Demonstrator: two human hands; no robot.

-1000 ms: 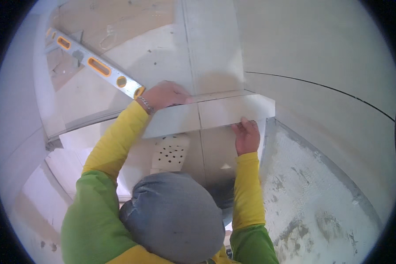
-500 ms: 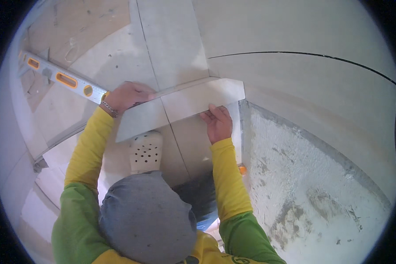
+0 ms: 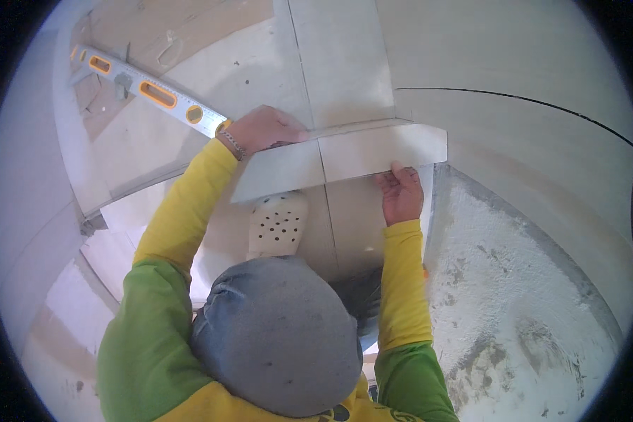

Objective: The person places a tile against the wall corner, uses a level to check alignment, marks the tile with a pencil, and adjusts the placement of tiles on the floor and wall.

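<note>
Orange-windowed spirit level (image 3: 151,93) lies at far left on the tiled floor, its end by the left hand (image 3: 264,130), which presses flat and unclenched on a pale tile strip (image 3: 344,160). Below sits a white perforated clog (image 3: 279,225). Right hand (image 3: 401,193) pinches the strip's lower edge beside rough mortar (image 3: 513,295).

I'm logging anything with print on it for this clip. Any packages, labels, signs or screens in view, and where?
No packages, signs or screens.
Spirit level: a long silver bar with orange-rimmed windows, lying aslant at upper left, its end by the left hand; any markings are too small to tell.
</note>
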